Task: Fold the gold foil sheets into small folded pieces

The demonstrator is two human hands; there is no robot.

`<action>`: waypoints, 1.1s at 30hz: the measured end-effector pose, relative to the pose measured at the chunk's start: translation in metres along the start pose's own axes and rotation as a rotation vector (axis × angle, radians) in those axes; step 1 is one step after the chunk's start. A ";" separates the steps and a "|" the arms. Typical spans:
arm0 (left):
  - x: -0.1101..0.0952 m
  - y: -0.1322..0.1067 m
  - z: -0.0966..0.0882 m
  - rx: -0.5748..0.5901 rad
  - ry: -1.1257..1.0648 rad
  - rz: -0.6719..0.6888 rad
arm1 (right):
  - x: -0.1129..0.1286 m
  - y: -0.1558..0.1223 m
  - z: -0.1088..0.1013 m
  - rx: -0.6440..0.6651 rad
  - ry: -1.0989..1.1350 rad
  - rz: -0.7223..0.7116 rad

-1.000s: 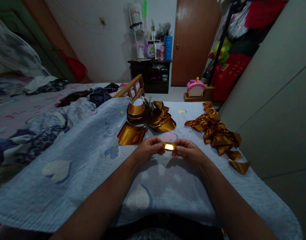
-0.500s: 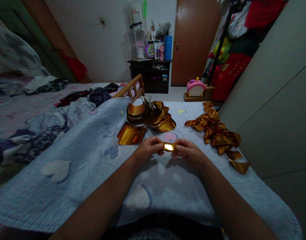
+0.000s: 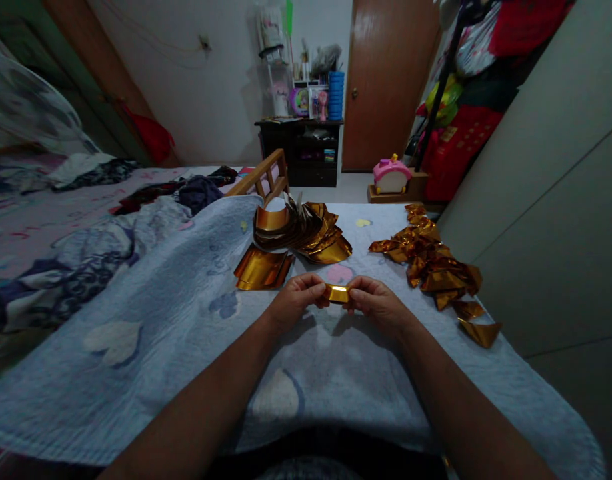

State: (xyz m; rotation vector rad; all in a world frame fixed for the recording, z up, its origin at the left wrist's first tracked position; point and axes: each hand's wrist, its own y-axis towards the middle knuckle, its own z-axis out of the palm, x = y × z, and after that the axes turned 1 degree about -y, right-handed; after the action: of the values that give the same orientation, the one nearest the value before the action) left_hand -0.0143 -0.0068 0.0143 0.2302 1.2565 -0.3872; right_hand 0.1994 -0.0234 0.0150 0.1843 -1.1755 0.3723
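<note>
Between my hands is a small folded piece of gold foil paper, held level just above the blue cloth. My left hand pinches its left end between thumb and fingers. At the right end, my right hand grips it the same way. Beyond my left hand lies a fanned stack of gold foil sheets, with a few flat sheets at its near side. To the right, several folded gold foil pieces form a loose heap.
A wooden rail stands at the cloth's far edge. Rumpled clothes cover a bed at the left. A pale cabinet rises along the right side. Farther back are a dark shelf, a brown door and a pink toy.
The gold foil piece has tilted slightly in my fingers, and the bright reflection on it has shrunk to a narrow strip. Both hands stay in nearly the same place.
</note>
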 end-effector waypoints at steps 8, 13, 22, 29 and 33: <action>0.000 0.001 0.001 0.010 -0.094 -0.030 | 0.000 0.000 -0.001 -0.018 0.017 0.025; -0.002 0.000 0.000 0.013 -0.180 -0.051 | 0.004 -0.002 -0.002 -0.021 0.044 0.033; -0.003 0.001 0.001 0.001 -0.200 -0.053 | 0.000 0.001 -0.003 -0.008 0.071 0.023; -0.004 0.000 0.002 -0.029 -0.202 -0.032 | -0.001 0.001 -0.005 -0.040 0.054 0.026; -0.005 0.000 0.000 -0.020 -0.026 0.028 | 0.000 0.001 -0.004 -0.086 0.018 -0.010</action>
State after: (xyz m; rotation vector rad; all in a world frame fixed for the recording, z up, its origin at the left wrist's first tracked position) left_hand -0.0155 -0.0062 0.0192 0.2248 1.2299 -0.3525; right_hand 0.2025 -0.0212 0.0139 0.1112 -1.1704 0.3135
